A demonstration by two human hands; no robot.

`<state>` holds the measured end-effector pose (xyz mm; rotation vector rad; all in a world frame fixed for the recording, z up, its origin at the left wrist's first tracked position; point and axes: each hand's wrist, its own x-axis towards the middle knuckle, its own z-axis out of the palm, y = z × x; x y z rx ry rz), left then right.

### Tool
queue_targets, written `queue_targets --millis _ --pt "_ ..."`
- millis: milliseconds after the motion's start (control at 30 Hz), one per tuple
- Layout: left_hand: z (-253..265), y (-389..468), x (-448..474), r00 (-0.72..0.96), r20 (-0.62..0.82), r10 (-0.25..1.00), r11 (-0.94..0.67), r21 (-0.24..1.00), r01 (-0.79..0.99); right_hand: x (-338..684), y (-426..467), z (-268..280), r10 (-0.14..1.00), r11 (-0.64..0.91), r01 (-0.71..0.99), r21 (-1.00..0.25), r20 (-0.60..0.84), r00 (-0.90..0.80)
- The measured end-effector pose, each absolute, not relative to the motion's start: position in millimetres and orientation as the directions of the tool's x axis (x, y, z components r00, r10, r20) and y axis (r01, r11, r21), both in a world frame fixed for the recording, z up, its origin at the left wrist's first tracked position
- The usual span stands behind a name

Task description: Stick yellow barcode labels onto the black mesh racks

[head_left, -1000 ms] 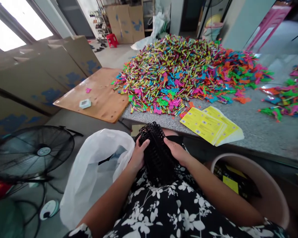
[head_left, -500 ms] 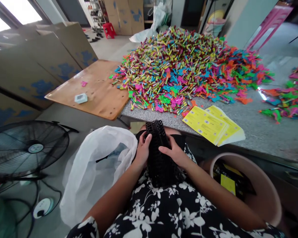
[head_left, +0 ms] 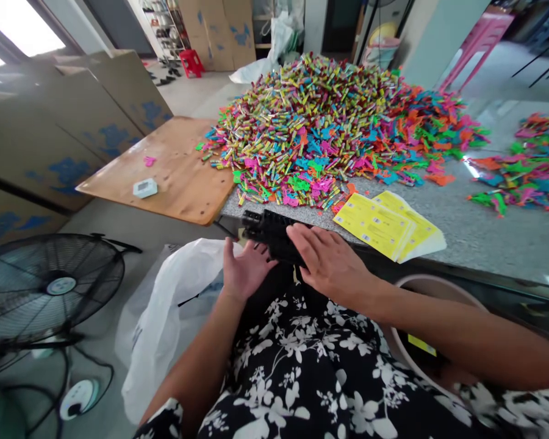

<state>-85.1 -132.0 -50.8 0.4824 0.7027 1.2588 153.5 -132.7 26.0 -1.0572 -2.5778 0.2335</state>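
A bundle of black openwork plastic pieces lies sideways over my lap, in front of the table edge. Its left end shows rows of small openings. My left hand is turned palm up with thumb and fingers spread, the fingertips reaching under the bundle's lower side. From above, my right hand lays its fingers over the right end and grips it; its thumb is hidden. A large white plastic bag gapes open beside my left forearm.
On the stone-topped table rise a big heap of colourful small tubes and plastic pieces, and yellow printed sheets. A wooden board adjoins it. A fan stands left, a pale bucket right.
The black bundle has turned from upright to sideways. My left hand has opened, palm up, and my right hand has moved from its side to over its top.
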Motion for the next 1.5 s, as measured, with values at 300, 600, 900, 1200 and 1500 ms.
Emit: queue_targets --millis 300,600,900,1200,1500 --pt "-88 -143 -118 -0.052 -0.358 0.932 0.333 0.904 -0.269 157 -178 -52 0.566 0.815 0.532 -0.229 0.121 -0.815" --pt "-83 -144 -123 0.051 -0.297 0.954 0.301 0.947 -0.111 201 -119 -34 0.742 0.652 0.669 -0.358 0.119 -0.659" --pt "-67 -164 -127 0.073 -0.175 0.982 0.163 0.975 0.154 213 -143 -35 0.722 0.638 0.665 -0.389 0.001 -0.692" --pt "-73 -148 -128 0.195 -0.154 0.969 0.03 0.851 0.525 201 -132 -35 0.733 0.63 0.685 -0.366 -0.011 -0.68" --pt "-41 -92 -141 0.138 -0.283 0.949 0.227 0.919 0.323 240 -108 -21 0.849 0.498 0.712 -0.495 0.115 -0.515"
